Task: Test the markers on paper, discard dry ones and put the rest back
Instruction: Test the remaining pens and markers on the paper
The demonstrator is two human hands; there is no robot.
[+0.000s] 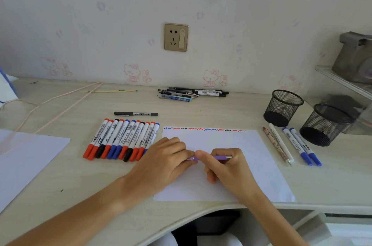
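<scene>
Both hands, left hand (167, 157) and right hand (227, 165), pinching purple pen (218, 157) over paper (251, 165); likely uncapping; scribble next.

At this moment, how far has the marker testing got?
Done: a line of red, blue and black scribbles runs along the paper's top edge, and a row of capped markers lies left of it. In hand: the left hand and right hand both grip a purple pen. Left: the pen pile near the wall, and both mesh cups look empty.
</scene>
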